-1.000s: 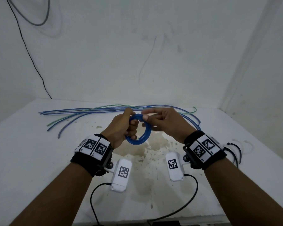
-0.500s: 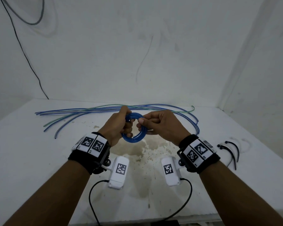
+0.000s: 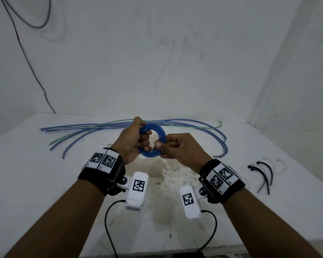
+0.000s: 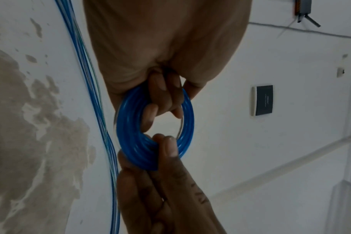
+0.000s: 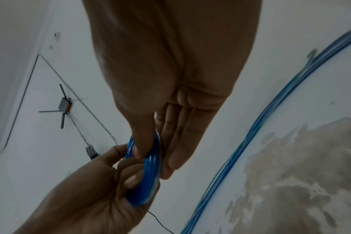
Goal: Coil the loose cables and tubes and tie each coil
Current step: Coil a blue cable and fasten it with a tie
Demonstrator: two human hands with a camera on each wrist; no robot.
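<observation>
Blue tube coil, several tight glossy loops, sits pinched between my left hand and right hand above the table.

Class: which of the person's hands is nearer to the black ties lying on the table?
Right. The right hand grips the coil just left of the ties; the left hand is farther, beyond the coil.

Left hand fingers hide part of the blue coil.
</observation>
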